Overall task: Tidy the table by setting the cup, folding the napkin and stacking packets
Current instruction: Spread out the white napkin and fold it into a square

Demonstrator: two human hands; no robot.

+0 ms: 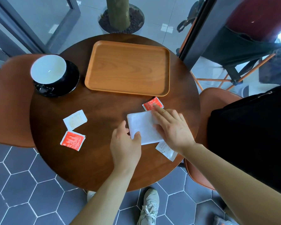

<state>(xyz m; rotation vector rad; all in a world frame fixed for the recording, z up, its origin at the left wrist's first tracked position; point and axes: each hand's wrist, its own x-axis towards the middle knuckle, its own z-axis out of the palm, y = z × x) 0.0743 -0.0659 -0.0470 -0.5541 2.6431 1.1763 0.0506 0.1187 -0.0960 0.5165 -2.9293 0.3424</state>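
Head view: folded white napkin (142,127) lies on the round wooden table (96,159), right of centre, just nearer than the wooden tray (128,67). Its long axis runs far-to-near, near end leaning right.

L hand (125,143) pinches the napkin's near-left edge, thumb on top. R hand (170,127) lies flat on its right side, fingers straight and spread, one fingertip reaching the far red packet (150,104).

A white packet (166,151) pokes out under the R wrist. Another white packet (75,119) and a red packet (72,140) lie apart, to the left. Cup (48,69) sits on a black saucer (63,88), far left.
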